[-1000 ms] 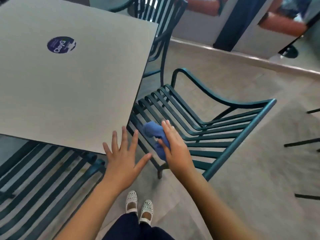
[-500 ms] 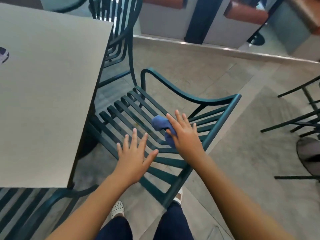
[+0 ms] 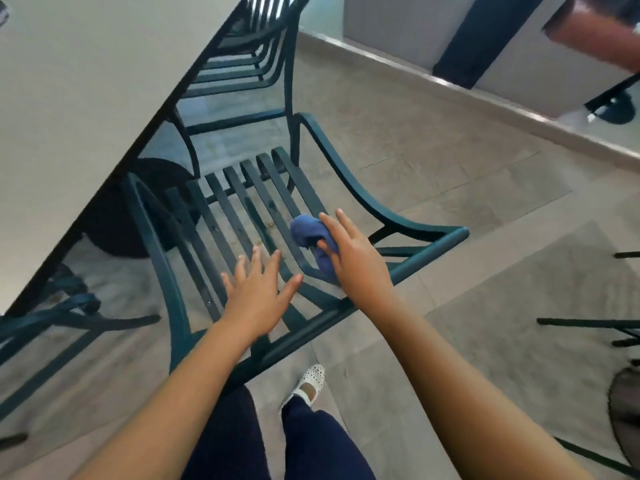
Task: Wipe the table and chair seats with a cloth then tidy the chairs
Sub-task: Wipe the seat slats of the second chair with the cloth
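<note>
Both forearms bare up to the near edge of the frame, no sleeves showing, no watch, rings or bands on either wrist. Left hand (image 3: pixel 258 292) and right hand (image 3: pixel 356 254): nails short, unpainted as far as can be told. Legs in dark navy trousers (image 3: pixel 311 441), plain fabric, no visible seams or pockets. One shoe (image 3: pixel 310 379) in view, near centre: white flat w/ perforated or dotted upper, low-cut open top. Other foot hidden behind the leg.
</note>
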